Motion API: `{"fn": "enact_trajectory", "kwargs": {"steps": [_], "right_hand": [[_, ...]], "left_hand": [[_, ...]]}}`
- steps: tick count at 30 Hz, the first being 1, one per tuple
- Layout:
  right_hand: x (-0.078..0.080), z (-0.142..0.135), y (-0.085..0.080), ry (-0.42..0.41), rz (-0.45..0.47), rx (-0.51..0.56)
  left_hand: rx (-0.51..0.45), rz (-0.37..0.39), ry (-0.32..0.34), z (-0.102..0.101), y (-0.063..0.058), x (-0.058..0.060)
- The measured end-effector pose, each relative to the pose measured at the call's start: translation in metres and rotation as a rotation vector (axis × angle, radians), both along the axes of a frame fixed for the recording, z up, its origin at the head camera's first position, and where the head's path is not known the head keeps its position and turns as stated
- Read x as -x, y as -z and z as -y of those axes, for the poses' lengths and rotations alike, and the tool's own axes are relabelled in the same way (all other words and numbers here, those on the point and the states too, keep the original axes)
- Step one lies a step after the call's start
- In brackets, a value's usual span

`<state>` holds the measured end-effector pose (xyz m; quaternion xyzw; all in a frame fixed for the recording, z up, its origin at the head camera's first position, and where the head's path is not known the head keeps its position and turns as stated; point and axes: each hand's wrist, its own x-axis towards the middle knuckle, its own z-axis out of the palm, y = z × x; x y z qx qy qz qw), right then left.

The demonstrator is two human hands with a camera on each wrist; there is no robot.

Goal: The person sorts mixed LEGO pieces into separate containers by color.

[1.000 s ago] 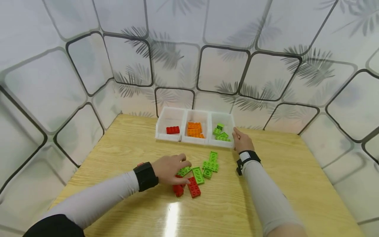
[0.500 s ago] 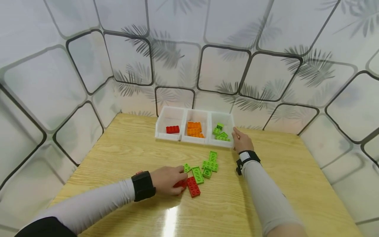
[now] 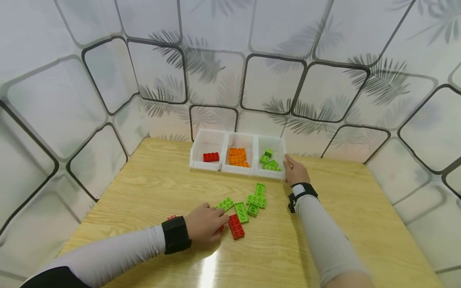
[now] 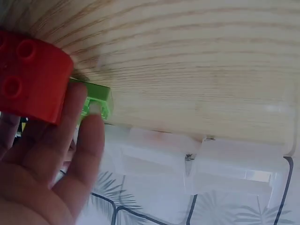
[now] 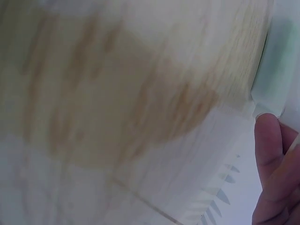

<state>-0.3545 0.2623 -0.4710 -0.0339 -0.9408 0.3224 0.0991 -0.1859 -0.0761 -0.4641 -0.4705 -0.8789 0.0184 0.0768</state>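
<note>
My left hand [image 3: 204,224] grips a red toy building brick [image 4: 35,75] with a rounded end; in the head view the hand hides most of it. Right of the fingertips lies a longer red brick [image 3: 236,227]. Several green bricks [image 3: 241,212] lie just beyond it on the wooden table. At the back, my right hand [image 3: 297,170] holds the right front corner of a white tray [image 3: 235,170] with three compartments. In the right wrist view, a fingertip [image 5: 267,119] is right at the tray's corner.
The tray's left compartment holds a red brick [image 3: 211,157], the middle one several orange bricks [image 3: 237,159], the right one several green bricks [image 3: 271,165]. Behind the table [image 3: 162,176] stands a pale patterned curtain [image 3: 216,76], close to the tray's back.
The left hand has come down over the red bricks, its fingers closing round one, and the green brick behind it shows more fully. The right hand stays at the tray corner.
</note>
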Motion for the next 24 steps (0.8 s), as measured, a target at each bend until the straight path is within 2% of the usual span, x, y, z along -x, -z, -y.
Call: {"fn": "enact_trajectory", "kwargs": {"steps": [5,7,12,17,21,24], "right_hand": [[-0.002,-0.002,-0.002,0.011,-0.020,0.006],[-0.004,-0.002,-0.004,0.011,-0.024,0.009],[-0.006,-0.001,-0.005,0.011,-0.026,0.009],[-0.007,-0.001,-0.004,0.017,-0.022,0.029],[-0.008,0.001,-0.004,0.014,-0.019,0.039],[-0.007,0.002,-0.003,0.009,-0.018,0.031]], "left_hand": [[-0.068,0.118,0.031,-0.002,-0.006,0.001],[-0.093,0.129,0.046,-0.002,-0.008,0.004],[-0.188,0.067,0.053,0.001,-0.011,0.015],[-0.273,0.030,-0.015,0.010,-0.012,0.029],[-0.283,-0.023,-0.072,0.020,-0.010,0.042],[-0.252,-0.055,-0.117,0.028,-0.009,0.057]]}}
